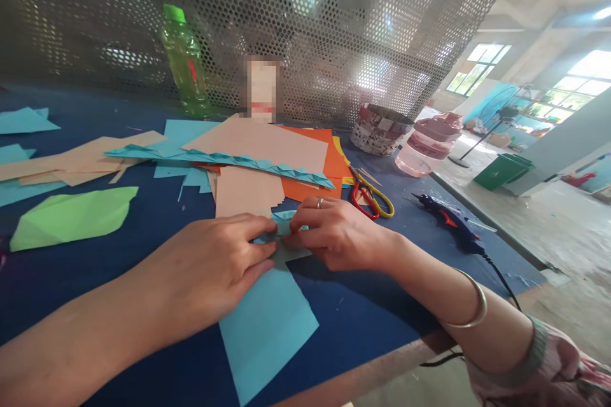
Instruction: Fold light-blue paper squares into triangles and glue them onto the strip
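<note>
A sheet of light blue paper (270, 331) lies at the table's near side, its far end bent up in a fold. My left hand (229, 261) has thumb and fingers closed on that far end from the left. From the right, my right hand (334, 235) pinches the same fold, with its fingertips close to the left ones. Fingers hide part of the crease. Just beyond the hands, a long pleated blue paper strip (229, 159) lies across stacked beige paper (262, 140) and orange paper (312, 191).
Scissors (375, 203) with red and yellow handles and a corded glue gun (451, 219) lie to the right. A green bottle (184, 67), patterned pot (382, 130) and pink bottle (427, 146) stand before a perforated metal panel (296, 25). Green paper (76, 216) lies left.
</note>
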A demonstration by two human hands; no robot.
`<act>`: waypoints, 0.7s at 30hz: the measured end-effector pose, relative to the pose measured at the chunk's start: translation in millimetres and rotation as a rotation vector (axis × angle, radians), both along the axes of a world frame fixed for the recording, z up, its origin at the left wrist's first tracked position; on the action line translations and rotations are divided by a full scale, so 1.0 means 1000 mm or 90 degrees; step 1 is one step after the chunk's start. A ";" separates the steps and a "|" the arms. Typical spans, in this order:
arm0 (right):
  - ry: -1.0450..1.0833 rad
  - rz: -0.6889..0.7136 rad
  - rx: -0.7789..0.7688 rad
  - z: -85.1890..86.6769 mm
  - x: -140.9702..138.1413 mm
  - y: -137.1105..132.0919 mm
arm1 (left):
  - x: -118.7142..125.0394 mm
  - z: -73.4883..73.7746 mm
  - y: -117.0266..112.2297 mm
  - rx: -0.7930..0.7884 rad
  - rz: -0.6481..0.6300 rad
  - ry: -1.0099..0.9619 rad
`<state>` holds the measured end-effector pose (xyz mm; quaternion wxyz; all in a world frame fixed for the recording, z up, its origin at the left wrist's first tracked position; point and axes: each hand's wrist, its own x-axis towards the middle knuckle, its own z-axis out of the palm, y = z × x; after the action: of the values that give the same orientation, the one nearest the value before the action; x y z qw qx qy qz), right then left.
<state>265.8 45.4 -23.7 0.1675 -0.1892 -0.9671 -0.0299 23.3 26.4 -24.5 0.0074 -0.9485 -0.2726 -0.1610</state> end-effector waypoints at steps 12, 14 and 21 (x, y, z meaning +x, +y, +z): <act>-0.060 -0.027 0.063 0.004 -0.005 -0.010 | 0.002 0.006 -0.004 -0.020 0.023 -0.002; -0.062 -0.028 0.063 0.005 -0.006 -0.010 | 0.002 0.006 -0.005 -0.023 0.024 -0.002; -0.023 -0.027 0.080 0.003 -0.004 -0.008 | 0.001 0.008 -0.003 0.000 0.005 0.048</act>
<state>262.2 37.1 -20.6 0.1606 -0.1983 -0.9619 -0.0980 24.2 23.5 -16.2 0.0182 -0.9528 -0.2761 -0.1251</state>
